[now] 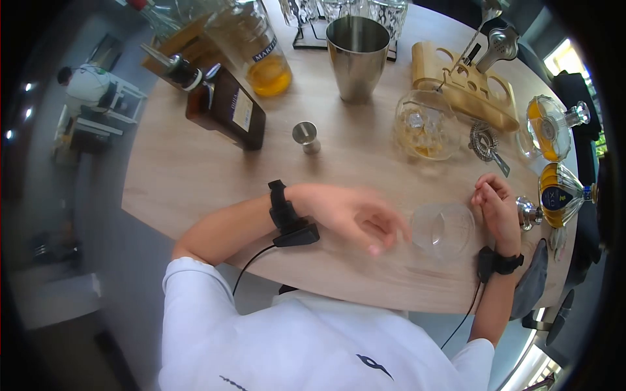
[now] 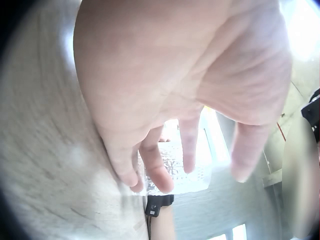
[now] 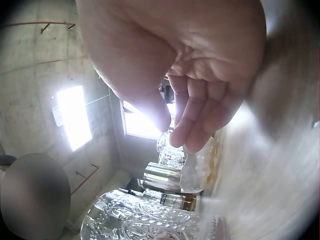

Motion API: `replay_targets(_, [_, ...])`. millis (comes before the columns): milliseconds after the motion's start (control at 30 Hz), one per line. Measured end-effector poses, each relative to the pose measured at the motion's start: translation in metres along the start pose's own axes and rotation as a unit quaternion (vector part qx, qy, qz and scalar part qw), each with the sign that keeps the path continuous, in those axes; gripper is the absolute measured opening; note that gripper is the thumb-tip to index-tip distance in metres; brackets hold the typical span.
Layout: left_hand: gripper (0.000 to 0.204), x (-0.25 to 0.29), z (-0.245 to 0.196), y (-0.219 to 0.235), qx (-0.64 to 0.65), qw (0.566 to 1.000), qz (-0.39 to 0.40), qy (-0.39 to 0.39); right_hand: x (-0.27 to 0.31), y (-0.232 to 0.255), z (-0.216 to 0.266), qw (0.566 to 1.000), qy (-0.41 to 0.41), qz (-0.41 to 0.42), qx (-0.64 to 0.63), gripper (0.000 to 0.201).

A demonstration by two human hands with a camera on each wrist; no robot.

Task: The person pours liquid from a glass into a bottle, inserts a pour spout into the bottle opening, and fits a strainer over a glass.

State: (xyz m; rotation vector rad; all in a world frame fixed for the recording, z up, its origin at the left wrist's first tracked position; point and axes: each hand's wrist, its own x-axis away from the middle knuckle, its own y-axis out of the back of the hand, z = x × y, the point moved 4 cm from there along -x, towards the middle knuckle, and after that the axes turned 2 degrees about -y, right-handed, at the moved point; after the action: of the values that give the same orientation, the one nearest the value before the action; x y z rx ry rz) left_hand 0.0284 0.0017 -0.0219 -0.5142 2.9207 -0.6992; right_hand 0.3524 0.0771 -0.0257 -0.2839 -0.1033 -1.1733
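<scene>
White shirt [image 1: 313,345] is nearest the camera in the head view. Components on the wooden table [image 1: 176,176], from left to right:

Dark brown bottle [image 1: 228,107] stands upright with a metal pourer fitted. Behind it, clear bottle [image 1: 266,65] contains amber liquid. Small metal jigger [image 1: 306,138] stands to the right of the brown bottle.

Left hand [image 1: 352,215] is blurred in the head view; the left wrist view shows its fingers apart and loosely bent. Metal shaker tin [image 1: 358,58] stands upright beyond this hand.

Clear patterned glass [image 1: 443,229] is located on the table between the two hands. Left fingertips are near its left side; contact cannot be determined.

Round glass [image 1: 427,127], holding ice and amber liquid, is positioned beyond the patterned glass. Wooden tool holder [image 1: 466,88] and coil-edged strainer [image 1: 484,142] follow.

Right hand [image 1: 499,215] is just beside the patterned glass, on its right; its fingers are together and loosely bent. Ribbed bottle [image 1: 559,195] with a dark label is farther right.
</scene>
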Motion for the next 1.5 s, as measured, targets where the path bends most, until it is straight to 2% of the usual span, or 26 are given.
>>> replay_targets(33, [0.059,0.002,-0.007,-0.002,-0.009,1.000,-0.002,0.006,0.001,0.000,-0.001,1.000,0.001,-0.006,0.010,0.011])
replay_targets(100, [0.061,0.014,-0.034,-0.015,-0.099,0.991,0.091,-0.022,0.002,-0.002,-0.002,1.000,0.011,-0.017,0.011,0.011])
replay_targets(133, [0.061,0.018,-0.045,-0.018,-0.110,0.990,0.091,-0.008,0.001,-0.003,-0.004,0.999,0.011,-0.028,0.022,0.011])
replay_targets(200, [0.065,0.034,-0.077,-0.030,-0.244,0.964,0.064,-0.088,0.000,-0.001,-0.007,0.999,0.016,-0.022,0.029,0.012])
replay_targets(233, [0.065,0.046,-0.087,-0.032,-0.259,0.960,0.002,-0.105,-0.001,0.000,-0.008,0.998,0.014,-0.018,0.053,0.012])
replay_targets(267, [0.065,0.060,-0.093,-0.040,-0.264,0.960,0.004,-0.096,-0.001,-0.003,-0.006,0.999,0.021,-0.019,0.044,0.012])
replay_targets(300, [0.065,0.075,-0.103,-0.038,-0.349,0.919,-0.144,-0.112,0.000,-0.005,-0.004,0.998,0.019,-0.025,0.061,0.013])
replay_targets(333, [0.066,0.089,-0.111,-0.038,-0.424,0.849,-0.287,-0.128,0.001,-0.006,-0.003,0.996,0.017,-0.031,0.079,0.013])
replay_targets(367, [0.066,0.093,-0.109,-0.045,-0.430,0.848,-0.282,-0.127,0.002,-0.006,-0.001,0.996,0.022,-0.035,0.076,0.013])
replay_targets(433, [0.064,0.114,-0.114,-0.041,-0.454,0.717,-0.517,-0.115,0.003,-0.008,0.000,0.994,0.024,-0.034,0.103,0.013])
replay_targets(467, [0.064,0.113,-0.114,-0.040,-0.458,0.719,-0.510,-0.114,0.003,-0.009,0.001,0.994,0.027,-0.040,0.098,0.013])
replay_targets(533, [0.066,0.107,-0.114,-0.038,-0.588,0.620,-0.519,-0.024,0.004,-0.010,0.004,0.993,0.020,-0.038,0.110,0.014])
replay_targets(567, [0.066,0.102,-0.108,-0.031,-0.589,0.622,-0.516,-0.026,0.003,-0.009,0.003,0.993,0.020,-0.042,0.110,0.014])
replay_targets(633, [0.073,0.088,-0.092,-0.006,-0.611,0.623,-0.485,0.044,0.002,-0.008,0.001,0.995,0.025,-0.029,0.087,0.014])
replay_targets(667, [0.073,0.087,-0.088,0.001,-0.615,0.623,-0.481,0.042,0.002,-0.008,0.003,0.995,0.029,-0.034,0.085,0.014])
replay_targets(733, [0.077,0.085,-0.079,0.020,-0.601,0.627,-0.483,0.109,0.003,-0.012,0.007,0.995,0.025,-0.016,0.091,0.013])
replay_targets(867, [0.072,0.073,-0.077,0.038,-0.573,0.639,-0.510,0.061,0.005,-0.014,0.011,0.997,0.027,-0.011,0.075,0.012])
replay_targets(900, [0.073,0.065,-0.083,0.035,-0.580,0.622,-0.523,0.059,0.005,-0.013,0.009,0.997,0.024,-0.009,0.076,0.011])
replay_targets(1133, [0.077,0.050,-0.090,0.074,-0.591,0.607,-0.529,0.058,0.006,-0.016,0.012,0.996,0.020,0.004,0.087,0.011])
replay_targets(1200, [0.082,0.048,-0.093,0.077,-0.587,0.570,-0.572,0.050,0.007,-0.018,0.013,0.996,0.019,-0.003,0.087,0.011])
replay_targets(1333, [0.091,0.044,-0.093,0.070,-0.537,0.596,-0.592,0.076,0.009,-0.022,0.016,0.997,0.013,-0.011,0.075,0.011])
replay_targets(1400, [0.095,0.043,-0.095,0.051,-0.701,0.447,-0.550,-0.078,0.008,-0.021,0.014,0.997,0.007,-0.013,0.076,0.012])
replay_targets(1433, [0.095,0.041,-0.099,0.032,-0.731,0.413,-0.539,-0.064,0.009,-0.019,0.014,0.997,0.003,-0.010,0.080,0.012])
replay_targets(1467, [0.088,0.040,-0.106,0.012,-0.749,0.384,-0.533,-0.089,0.009,-0.017,0.013,0.996,-0.007,-0.019,0.086,0.012])
replay_targets(1500, [0.086,0.040,-0.115,-0.009,-0.729,0.420,-0.534,-0.086,0.009,-0.019,0.013,0.996,0.000,-0.014,0.085,0.013])
